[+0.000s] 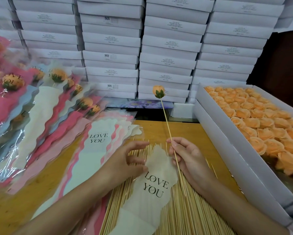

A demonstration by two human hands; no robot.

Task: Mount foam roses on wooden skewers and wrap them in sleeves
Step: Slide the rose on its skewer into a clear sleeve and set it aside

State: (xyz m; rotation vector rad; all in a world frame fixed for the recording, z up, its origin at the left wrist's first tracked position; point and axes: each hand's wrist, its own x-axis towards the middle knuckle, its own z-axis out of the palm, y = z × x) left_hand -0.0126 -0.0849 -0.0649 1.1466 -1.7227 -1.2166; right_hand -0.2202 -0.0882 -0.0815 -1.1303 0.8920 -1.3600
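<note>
- Peach foam rose with a green calyx [158, 92]: already mounted on the tip of a thin wooden skewer [167, 122] and held up high, away from the body.
- Right hand [189, 158]: the skewer is pinched at mid-shaft between thumb and curled fingers. Its bare lower end is slanted down towards the body, over the loose pile of wooden skewers [184, 209].
- Cream paper-and-film sleeve printed "LOVE YOU" [152, 187]: laid flat on that pile, wavy wide mouth away from the body, narrow end near. Its long axis is set at a slight angle to the held skewer.
- Left hand [125, 160]: the sleeve's upper left edge is pinched between thumb and bent fingers.
- Deciding relation: the sleeve's mouth is found just left of the right hand, between the two hands. The bare skewer end is judged to need feeding into that mouth.
- White cardboard tray of peach roses [239, 150]: placed at the right.
</note>
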